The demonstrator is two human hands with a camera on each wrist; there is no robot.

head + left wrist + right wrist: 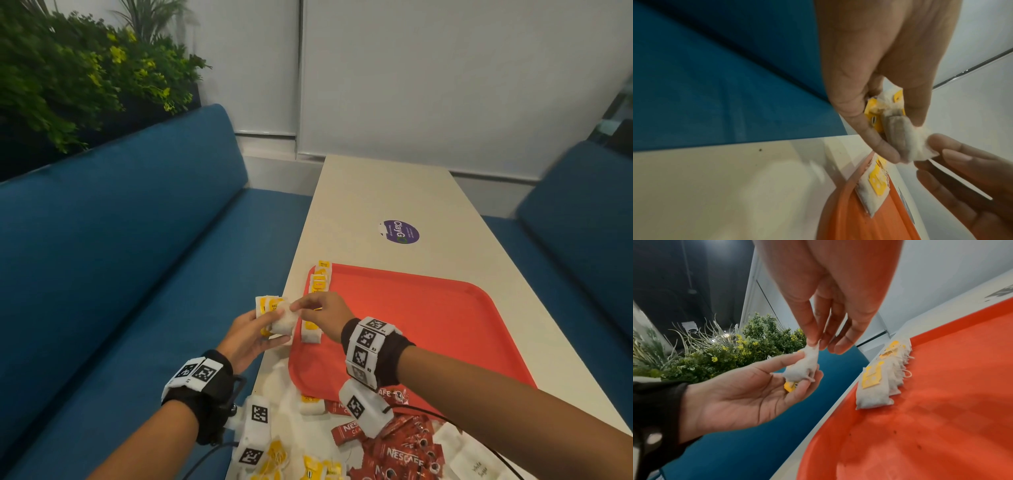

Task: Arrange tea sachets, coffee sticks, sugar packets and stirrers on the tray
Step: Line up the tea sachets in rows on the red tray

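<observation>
While my left hand [251, 330] cups the spare tea bags [274, 317] at the red tray's [428, 329] nine o'clock edge, my right hand [320, 310] pinches the top bag's corner and should peel it singly, then extend the row [317, 298].
</observation>
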